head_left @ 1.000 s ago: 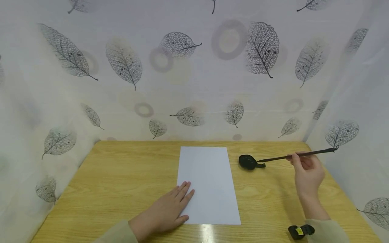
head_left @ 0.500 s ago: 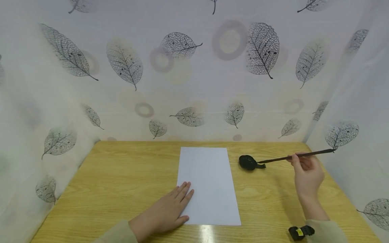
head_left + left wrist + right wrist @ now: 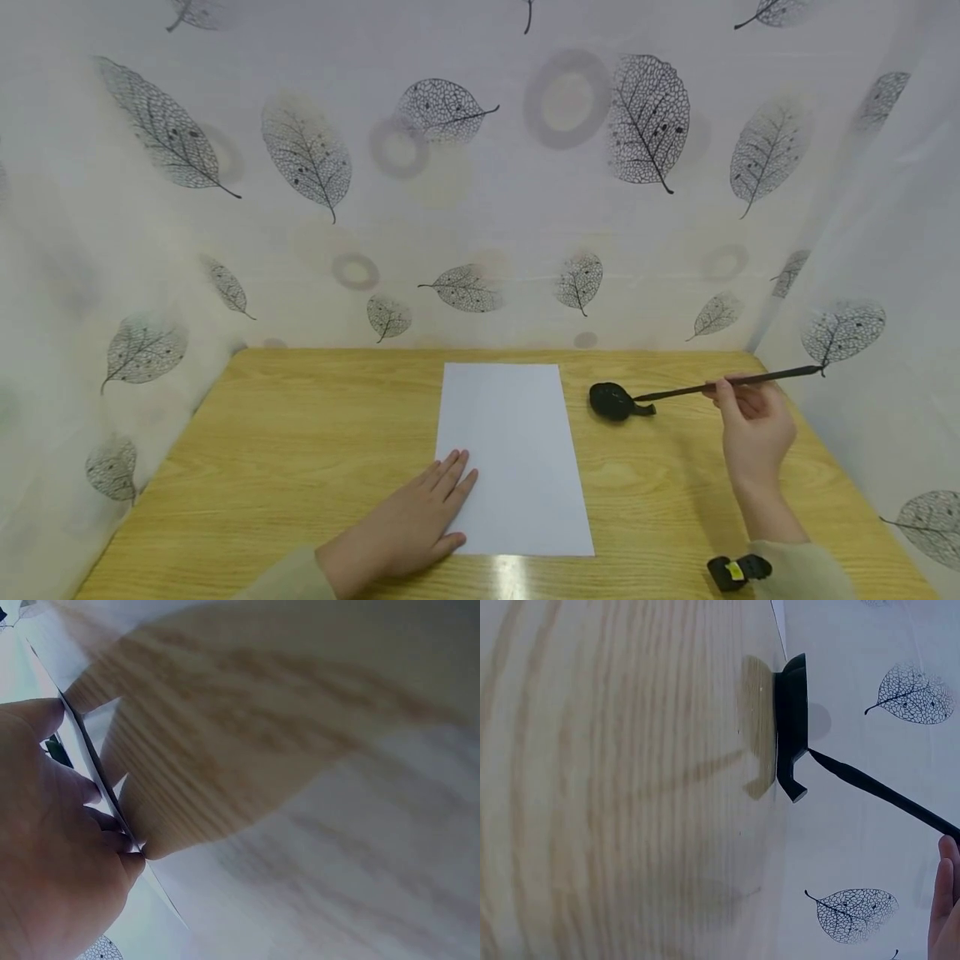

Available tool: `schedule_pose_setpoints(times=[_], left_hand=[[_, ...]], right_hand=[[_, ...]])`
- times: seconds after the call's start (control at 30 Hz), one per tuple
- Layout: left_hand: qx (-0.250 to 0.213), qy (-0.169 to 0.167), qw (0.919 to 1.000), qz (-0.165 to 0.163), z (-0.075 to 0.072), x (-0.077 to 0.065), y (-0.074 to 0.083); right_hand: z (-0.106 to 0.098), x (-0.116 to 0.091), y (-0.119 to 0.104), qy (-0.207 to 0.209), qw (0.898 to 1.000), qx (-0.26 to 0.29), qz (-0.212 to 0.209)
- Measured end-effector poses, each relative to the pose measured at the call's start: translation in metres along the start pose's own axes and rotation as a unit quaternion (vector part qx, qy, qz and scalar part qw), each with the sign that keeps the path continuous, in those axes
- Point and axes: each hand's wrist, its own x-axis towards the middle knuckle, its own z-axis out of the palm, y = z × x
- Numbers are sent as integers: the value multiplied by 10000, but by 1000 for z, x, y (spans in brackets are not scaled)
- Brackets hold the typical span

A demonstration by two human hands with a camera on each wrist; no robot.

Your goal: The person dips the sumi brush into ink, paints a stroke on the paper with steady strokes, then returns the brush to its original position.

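Note:
A dark ink brush [image 3: 765, 378] is pinched in my right hand [image 3: 759, 433], slanting down to the left. Its tip meets the rim of a small black ink dish [image 3: 611, 402] with a stubby curved handle; the right wrist view shows the brush [image 3: 885, 793] tip right at the top edge of the dish [image 3: 791, 712]. My left hand [image 3: 408, 521] lies flat, fingers extended, on the lower left edge of a white sheet of paper [image 3: 517, 458]. Seen from the left wrist, the fingers of that hand [image 3: 60, 817] rest along the paper's edge.
A wooden table [image 3: 300, 433] carries the paper and dish. A black strap-like object with a yellow label [image 3: 738, 572] is at the right sleeve. Leaf-printed curtains [image 3: 480, 192] stand behind the table and along both sides.
My right hand and the brush have shifted very slightly left, the tip staying at the dish. The left hand stays on the paper.

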Motion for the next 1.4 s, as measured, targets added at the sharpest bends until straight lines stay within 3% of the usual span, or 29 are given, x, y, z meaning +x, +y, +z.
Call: schedule_pose_setpoints(times=[0.4,1.07,1.3,1.4], left_hand=[[-90,26,10000,0,-2,-2,1],[85,-63,9999,-24,0,-1,0],[204,13,9998,-12,-1,-3,3],[224,-14,9997,-27,-1,-2,3]], right_hand=[[-9,2,4,41,9999,77,-70],[-1,-1,-18,-34,9995,274,-159],[4,-4,-26,3,9938,1111,28],[6,-5,-29,-20,9928,1198,-4]])
